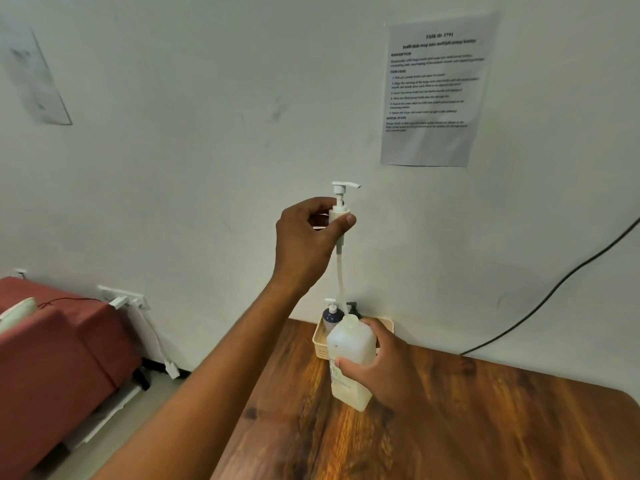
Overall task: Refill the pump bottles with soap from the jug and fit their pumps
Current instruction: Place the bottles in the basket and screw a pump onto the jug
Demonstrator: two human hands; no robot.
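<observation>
Pump lifted above bottle, tube tip at its neck.
Left hand (304,233) raised, grip pinching pump (341,209) collar; right hand (384,368) grip wrapped around bottle (349,355) standing near surface (485,427) back edge.

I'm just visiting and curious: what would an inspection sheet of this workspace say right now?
Surface: wooden table, bare where seen.
Job's things: clear bottle upright on table; pump lifted high, its tube reaching down to the bottle's neck; basket at the wall holds two more pump bottles.
Clutter: nothing seen.
Hands: left hand pinches the pump collar; right hand grips the bottle.
Cables: black cable down the wall; white plugs and cords at left.
Surroundings: task sheet on wall; red seat.
</observation>
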